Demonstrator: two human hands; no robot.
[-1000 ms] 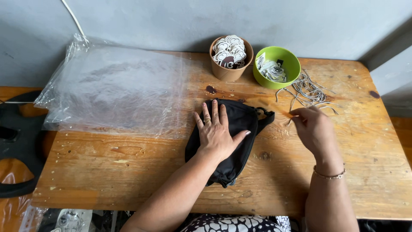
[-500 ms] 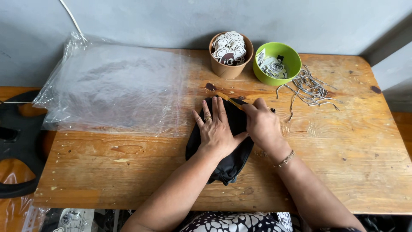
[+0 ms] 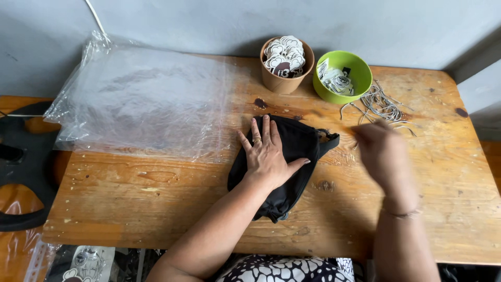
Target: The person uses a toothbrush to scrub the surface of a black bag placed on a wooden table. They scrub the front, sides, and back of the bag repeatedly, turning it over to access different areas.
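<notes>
A black fabric pouch [image 3: 298, 142] with a strap and buckle lies in the middle of the wooden table [image 3: 156, 193]. My left hand [image 3: 266, 156] rests flat on it, fingers spread, a ring on one finger. To the pouch's right my right hand [image 3: 382, 152] hovers above the table, blurred by motion, with a bracelet at the wrist. It is just in front of a pile of grey cords [image 3: 380, 104]. The blur hides whether its fingers hold anything.
A brown paper cup [image 3: 282, 82] full of black-and-white tags and a green bowl [image 3: 361, 73] holding more tags stand at the back edge by the wall. Clear plastic bags [image 3: 141, 99] cover the table's left half. A black object [image 3: 21, 156] sits off the left edge.
My right hand went from the cords to the pouch's top edge, then swung back right towards the cords. My left hand stayed flat on the pouch.
</notes>
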